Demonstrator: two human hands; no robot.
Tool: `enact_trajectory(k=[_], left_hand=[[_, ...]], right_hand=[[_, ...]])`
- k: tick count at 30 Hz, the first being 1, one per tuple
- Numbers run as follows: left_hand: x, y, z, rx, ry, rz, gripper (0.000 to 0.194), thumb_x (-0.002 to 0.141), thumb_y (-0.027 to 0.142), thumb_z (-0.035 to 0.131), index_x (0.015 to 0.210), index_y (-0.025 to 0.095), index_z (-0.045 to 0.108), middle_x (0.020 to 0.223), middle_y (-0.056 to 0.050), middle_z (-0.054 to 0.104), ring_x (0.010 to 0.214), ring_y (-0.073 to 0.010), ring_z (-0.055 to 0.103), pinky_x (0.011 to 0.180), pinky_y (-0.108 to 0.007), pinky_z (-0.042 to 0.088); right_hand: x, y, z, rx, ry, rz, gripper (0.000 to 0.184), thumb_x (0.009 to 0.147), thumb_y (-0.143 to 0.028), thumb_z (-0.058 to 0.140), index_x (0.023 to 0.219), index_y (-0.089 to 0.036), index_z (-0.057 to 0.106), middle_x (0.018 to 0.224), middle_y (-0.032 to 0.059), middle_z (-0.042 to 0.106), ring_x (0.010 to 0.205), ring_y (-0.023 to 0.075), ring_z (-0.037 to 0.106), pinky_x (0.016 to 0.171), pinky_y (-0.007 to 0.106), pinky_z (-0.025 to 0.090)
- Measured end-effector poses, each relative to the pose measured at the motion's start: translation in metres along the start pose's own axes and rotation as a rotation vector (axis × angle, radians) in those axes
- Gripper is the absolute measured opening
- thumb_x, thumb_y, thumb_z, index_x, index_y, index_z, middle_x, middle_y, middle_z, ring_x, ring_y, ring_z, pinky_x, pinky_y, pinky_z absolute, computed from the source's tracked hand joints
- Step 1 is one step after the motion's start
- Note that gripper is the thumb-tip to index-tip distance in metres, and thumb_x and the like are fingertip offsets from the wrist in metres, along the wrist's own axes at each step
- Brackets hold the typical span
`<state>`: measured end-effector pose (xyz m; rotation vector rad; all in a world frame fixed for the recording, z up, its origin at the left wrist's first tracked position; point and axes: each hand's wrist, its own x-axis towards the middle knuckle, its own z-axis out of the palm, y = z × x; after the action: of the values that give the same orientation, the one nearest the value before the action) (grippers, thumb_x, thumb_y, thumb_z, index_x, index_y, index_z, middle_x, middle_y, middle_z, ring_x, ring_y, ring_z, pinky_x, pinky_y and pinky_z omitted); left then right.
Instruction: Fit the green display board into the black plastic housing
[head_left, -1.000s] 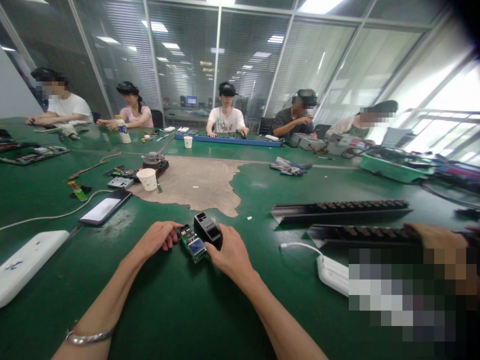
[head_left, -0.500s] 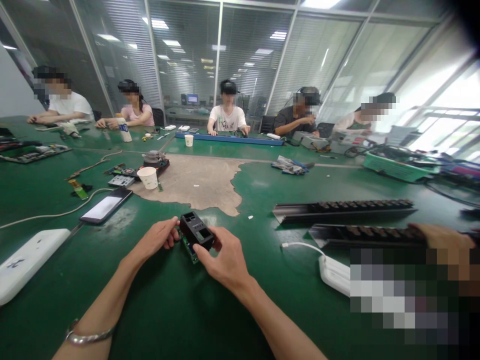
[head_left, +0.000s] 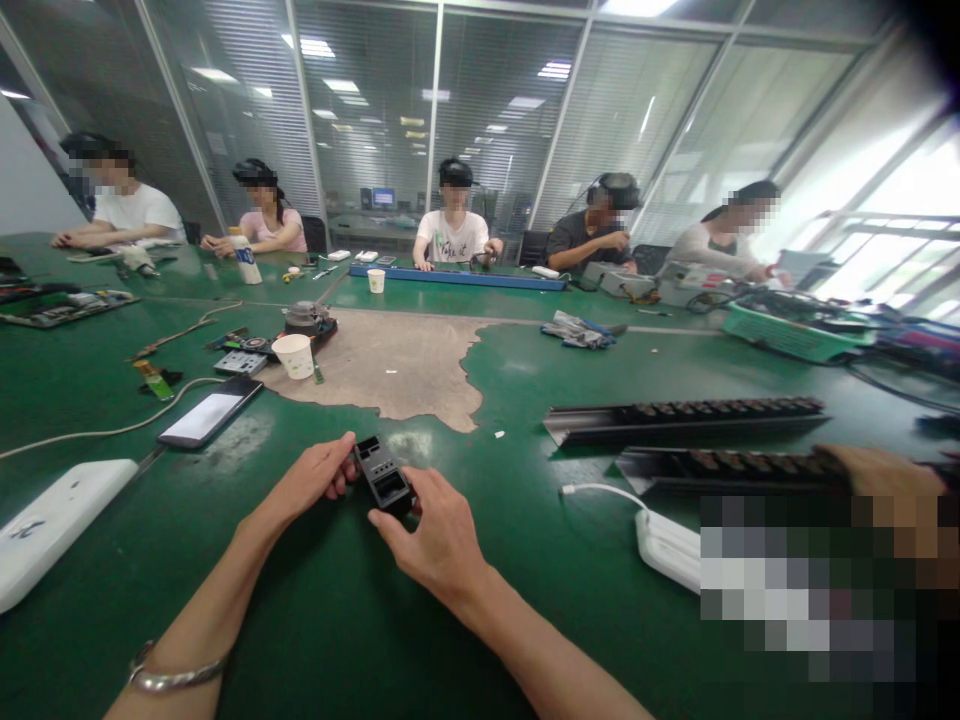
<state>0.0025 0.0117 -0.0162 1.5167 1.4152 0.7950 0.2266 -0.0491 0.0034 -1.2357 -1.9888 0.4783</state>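
Observation:
A black plastic housing (head_left: 384, 476) with rectangular cutouts and a row of small holes lies tilted between my two hands. My right hand (head_left: 441, 530) grips its near right end, thumb on the near side and fingers along the right edge. At the far left corner, the curled fingers of my left hand (head_left: 324, 472) close against the housing's edge. The green circuit board with a small blue screen is hidden, seemingly under the housing.
Left lie a phone (head_left: 210, 415) and a white power bank (head_left: 64, 525). Beyond stand a paper cup (head_left: 294, 357) and electronic parts (head_left: 309, 320). Right are two dark metal rails (head_left: 682, 422), a white charger (head_left: 667, 548) and another person's hand (head_left: 889, 485). Several people sit across the green table (head_left: 360, 630).
My right hand has brought the housing leftward over the circuit board and lowered it, covering the board. My left hand has stayed nearly in place.

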Motion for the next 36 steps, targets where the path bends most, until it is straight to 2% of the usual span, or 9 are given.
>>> enact_trajectory(k=[5, 11, 17, 20, 26, 29, 32, 34, 36], left_hand=[[0.001, -0.001, 0.0, -0.019, -0.013, 0.01, 0.064, 0.089, 0.068, 0.038, 0.109, 0.013, 0.064, 0.072, -0.002, 0.06, 0.055, -0.0135, 0.054, 0.046, -0.023, 0.044], [-0.002, 0.004, -0.001, 0.052, -0.053, 0.056, 0.057, 0.089, 0.064, 0.041, 0.102, 0.014, 0.066, 0.072, -0.002, 0.059, 0.055, -0.0132, 0.054, 0.047, -0.022, 0.045], [-0.01, 0.014, -0.003, 0.106, -0.129, 0.073, 0.058, 0.083, 0.056, 0.059, 0.126, 0.018, 0.059, 0.091, -0.007, 0.067, 0.063, -0.0155, 0.058, 0.051, -0.023, 0.048], [-0.01, 0.014, -0.003, 0.101, -0.138, 0.072, 0.059, 0.08, 0.055, 0.063, 0.127, 0.019, 0.059, 0.095, -0.007, 0.069, 0.063, -0.0155, 0.058, 0.05, -0.023, 0.047], [-0.007, 0.012, -0.002, 0.093, -0.125, 0.054, 0.06, 0.081, 0.057, 0.062, 0.126, 0.018, 0.058, 0.089, -0.006, 0.067, 0.06, -0.0143, 0.057, 0.049, -0.023, 0.046], [-0.006, 0.01, -0.002, 0.084, -0.11, 0.05, 0.052, 0.084, 0.061, 0.055, 0.11, 0.017, 0.063, 0.082, -0.004, 0.064, 0.059, -0.0136, 0.056, 0.049, -0.022, 0.045], [-0.003, 0.006, -0.002, 0.035, -0.077, 0.035, 0.059, 0.087, 0.068, 0.041, 0.086, 0.014, 0.065, 0.07, -0.003, 0.06, 0.055, -0.0131, 0.053, 0.048, -0.022, 0.044], [-0.001, 0.003, -0.002, -0.007, -0.049, 0.017, 0.066, 0.088, 0.07, 0.036, 0.093, 0.013, 0.066, 0.07, -0.004, 0.06, 0.054, -0.0133, 0.053, 0.048, -0.022, 0.043], [0.0, 0.001, -0.002, -0.04, -0.048, 0.007, 0.069, 0.087, 0.071, 0.036, 0.111, 0.012, 0.064, 0.075, -0.004, 0.061, 0.055, -0.0134, 0.053, 0.047, -0.023, 0.044]], right_hand=[[-0.002, 0.002, 0.002, -0.071, -0.036, 0.007, 0.044, 0.076, -0.041, 0.073, 0.112, -0.022, 0.057, 0.097, 0.0057, 0.061, 0.091, 0.0238, 0.058, 0.083, 0.036, 0.048], [-0.001, 0.002, 0.003, -0.089, -0.044, 0.016, 0.043, 0.078, -0.047, 0.07, 0.109, -0.021, 0.058, 0.095, 0.0062, 0.06, 0.089, 0.0238, 0.058, 0.08, 0.036, 0.048], [-0.001, 0.004, 0.005, -0.07, -0.091, 0.022, 0.029, 0.082, -0.04, 0.068, 0.102, -0.021, 0.06, 0.09, 0.0043, 0.059, 0.082, 0.0207, 0.058, 0.077, 0.033, 0.048], [-0.001, 0.005, 0.005, -0.055, -0.094, 0.029, 0.027, 0.082, -0.04, 0.068, 0.1, -0.021, 0.06, 0.09, 0.0045, 0.06, 0.081, 0.0202, 0.059, 0.077, 0.032, 0.048], [0.0, 0.006, 0.005, -0.019, -0.085, 0.036, 0.025, 0.082, -0.038, 0.067, 0.097, -0.02, 0.061, 0.09, 0.0047, 0.061, 0.081, 0.0198, 0.059, 0.076, 0.031, 0.048], [0.002, 0.004, 0.003, 0.008, -0.047, 0.028, 0.021, 0.083, -0.037, 0.066, 0.096, -0.02, 0.061, 0.089, 0.0043, 0.061, 0.08, 0.0192, 0.058, 0.073, 0.03, 0.048], [0.006, 0.002, -0.003, 0.045, 0.009, -0.006, 0.018, 0.083, -0.034, 0.065, 0.094, -0.021, 0.061, 0.087, 0.003, 0.061, 0.079, 0.0182, 0.057, 0.069, 0.028, 0.046], [0.009, 0.001, -0.007, 0.068, 0.049, -0.019, 0.016, 0.083, -0.034, 0.064, 0.091, -0.02, 0.061, 0.082, 0.0018, 0.061, 0.074, 0.017, 0.056, 0.066, 0.027, 0.045], [0.013, 0.003, -0.012, 0.083, 0.102, -0.006, 0.015, 0.084, -0.033, 0.062, 0.091, -0.02, 0.061, 0.08, 0.0014, 0.061, 0.071, 0.0162, 0.055, 0.065, 0.027, 0.044]])
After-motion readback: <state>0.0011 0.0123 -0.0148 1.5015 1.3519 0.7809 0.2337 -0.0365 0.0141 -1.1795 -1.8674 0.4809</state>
